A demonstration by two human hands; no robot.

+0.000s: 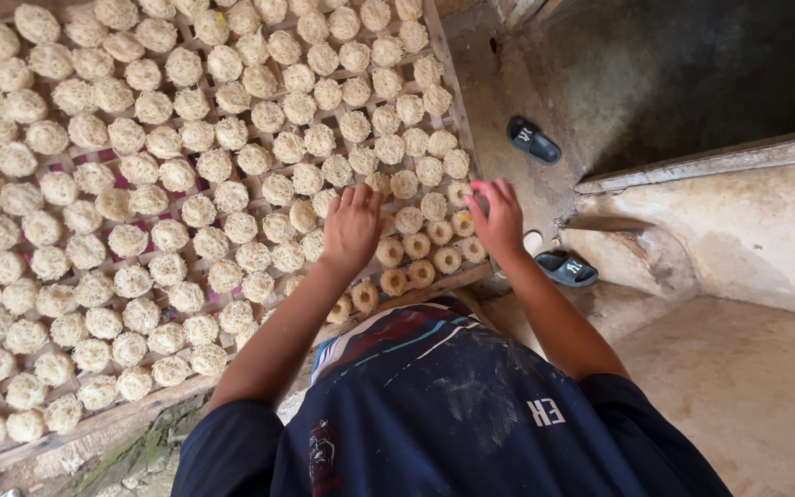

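Observation:
A large wooden-slat drying rack (pixel 434 287) lies below me, covered with many small round pale noodle nests (pixel 167 184) in rows. My left hand (pixel 351 225) rests palm down, fingers spread, on the nests near the rack's near right corner. My right hand (pixel 497 216) hovers at the rack's right edge with its fingertips pinched over a nest (pixel 460 193). Whether it grips the nest is not clear. The nests closest to my hands (pixel 416 247) look darker and ring-shaped.
Two black slide sandals (pixel 533 140) (pixel 567 268) lie on the dirt floor to the right of the rack. A concrete ledge (pixel 710 164) and a dark pit lie at upper right. My dark blue shirt (pixel 453 405) fills the bottom.

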